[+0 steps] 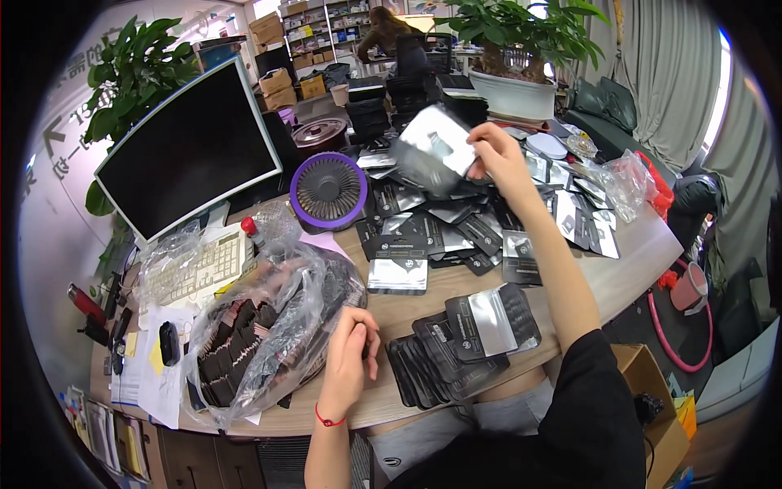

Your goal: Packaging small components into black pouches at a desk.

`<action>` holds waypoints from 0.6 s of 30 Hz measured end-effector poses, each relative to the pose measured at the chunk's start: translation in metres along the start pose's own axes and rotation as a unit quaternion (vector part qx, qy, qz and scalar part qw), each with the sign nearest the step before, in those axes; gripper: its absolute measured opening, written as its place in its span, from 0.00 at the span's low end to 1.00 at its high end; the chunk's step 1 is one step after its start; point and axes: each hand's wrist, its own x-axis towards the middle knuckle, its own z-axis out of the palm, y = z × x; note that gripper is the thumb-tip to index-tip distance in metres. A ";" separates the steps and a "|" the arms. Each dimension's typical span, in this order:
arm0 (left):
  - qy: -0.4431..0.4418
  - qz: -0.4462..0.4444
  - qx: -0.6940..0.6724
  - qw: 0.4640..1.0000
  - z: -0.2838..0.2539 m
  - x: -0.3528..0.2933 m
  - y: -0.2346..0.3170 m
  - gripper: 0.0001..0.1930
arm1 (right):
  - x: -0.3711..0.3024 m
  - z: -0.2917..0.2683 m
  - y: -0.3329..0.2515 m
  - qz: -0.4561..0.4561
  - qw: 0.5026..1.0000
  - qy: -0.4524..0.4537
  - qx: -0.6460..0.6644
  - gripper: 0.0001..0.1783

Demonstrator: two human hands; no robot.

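My right hand grips the edge of a black and silver flat pouch, lifted over a loose heap of similar pouches; the pouch is partly blurred. My left hand is curled at the near side of the desk, beside a clear plastic bag filled with many small dark packets. Whatever its fingers hold, if anything, is hidden. Between my forearms, near the front edge, lies a fanned stack of black pouches, with a silver-faced pouch on top.
A purple-rimmed fan stands behind the bag. Left are a monitor and a keyboard under clear plastic. Dark stacks and a potted plant line the back. A cardboard box is below right. A person is far behind.
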 end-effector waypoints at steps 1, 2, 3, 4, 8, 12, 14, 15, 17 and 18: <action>0.010 -0.018 0.010 1.000 0.002 0.002 -0.001 0.12 | 0.000 -0.009 0.006 0.047 0.998 0.020 -0.030 0.09; 0.005 -0.022 0.045 0.999 0.002 0.002 -0.002 0.12 | -0.004 -0.014 0.009 0.045 0.998 0.017 -0.029 0.09; 0.007 -0.020 0.044 0.999 0.001 0.002 -0.002 0.12 | -0.016 -0.017 0.012 0.070 0.994 -0.022 -0.075 0.09; 0.007 -0.018 0.042 0.999 0.000 0.001 -0.002 0.12 | -0.030 -0.017 0.015 0.095 0.986 -0.064 -0.118 0.10; 0.011 -0.006 0.054 0.998 -0.006 -0.005 -0.007 0.10 | -0.109 -0.012 -0.001 0.042 0.944 -0.263 -0.193 0.13; -0.002 0.010 0.084 0.996 0.000 -0.003 -0.010 0.08 | -0.180 -0.027 -0.032 -0.066 0.892 -0.348 -0.281 0.19; -0.002 0.003 0.093 0.996 0.004 -0.002 -0.010 0.07 | -0.197 -0.029 -0.033 -0.058 0.879 -0.354 -0.315 0.21; -0.006 0.000 0.089 0.996 0.006 -0.001 -0.010 0.07 | -0.203 -0.031 -0.029 -0.052 0.882 -0.344 -0.317 0.22; 0.002 0.012 0.116 0.993 0.008 0.001 -0.009 0.07 | -0.214 -0.034 -0.021 -0.039 0.889 -0.328 -0.317 0.23; 0.018 0.031 0.132 0.991 0.009 0.002 -0.012 0.08 | -0.219 -0.034 -0.019 -0.032 0.889 -0.329 -0.317 0.23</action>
